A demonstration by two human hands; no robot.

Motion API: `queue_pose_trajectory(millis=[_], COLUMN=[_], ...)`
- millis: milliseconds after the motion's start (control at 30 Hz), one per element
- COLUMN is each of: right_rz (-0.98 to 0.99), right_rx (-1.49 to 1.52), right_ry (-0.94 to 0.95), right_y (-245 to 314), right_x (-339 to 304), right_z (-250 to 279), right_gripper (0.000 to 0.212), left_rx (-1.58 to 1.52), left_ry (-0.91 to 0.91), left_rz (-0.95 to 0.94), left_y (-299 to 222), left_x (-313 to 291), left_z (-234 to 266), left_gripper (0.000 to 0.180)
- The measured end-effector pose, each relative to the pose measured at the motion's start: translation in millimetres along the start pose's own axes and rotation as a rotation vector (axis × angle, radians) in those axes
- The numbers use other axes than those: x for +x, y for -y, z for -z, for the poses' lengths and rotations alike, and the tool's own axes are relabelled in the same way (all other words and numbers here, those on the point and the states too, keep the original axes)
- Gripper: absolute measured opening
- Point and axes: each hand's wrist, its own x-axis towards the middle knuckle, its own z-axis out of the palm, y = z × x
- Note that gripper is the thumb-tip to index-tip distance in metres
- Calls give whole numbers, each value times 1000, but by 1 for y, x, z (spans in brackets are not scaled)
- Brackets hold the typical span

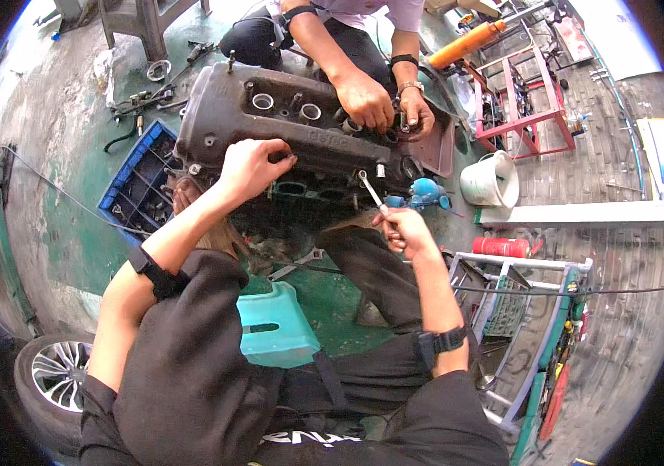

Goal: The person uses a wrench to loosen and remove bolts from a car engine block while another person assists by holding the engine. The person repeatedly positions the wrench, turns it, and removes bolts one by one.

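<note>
A dark engine with a long valve cover (215,109) stands in front of me. My left hand (252,169) rests at the cover's near edge, its fingers curled in; whatever they hold, if anything, is hidden. In my right hand (406,231) is a silver ring wrench (374,191), gripped by its near end. The wrench's ring end lies at the engine's near right side, close to a small upright metal cylinder (381,170). Across the engine, another person's two hands (367,102) work at the right end of the cover.
A blue divided tray (118,192) lies left of the engine. A blue power tool (427,191), white bucket (490,180) and red fire extinguisher (503,247) are at right, near a tool rack (530,260). Below me are a turquoise stool (281,330) and an adjustable wrench (298,264).
</note>
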Motion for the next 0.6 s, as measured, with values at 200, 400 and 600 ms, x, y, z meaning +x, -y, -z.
queue_pose_trajectory(millis=[200, 400, 600], right_rz=[112, 286, 227], right_rx=[542, 931, 890], right_ry=[125, 384, 530], right_y=[-28, 11, 6], right_x=[21, 53, 11], right_z=[-87, -141, -116], right_gripper=[28, 34, 31], left_rx=[24, -32, -4], left_ry=[-32, 13, 22], left_rz=[-15, 39, 34], left_y=[-1, -4, -3], left_x=[-1, 0, 0], left_z=[-1, 4, 3], left_gripper=[27, 27, 29])
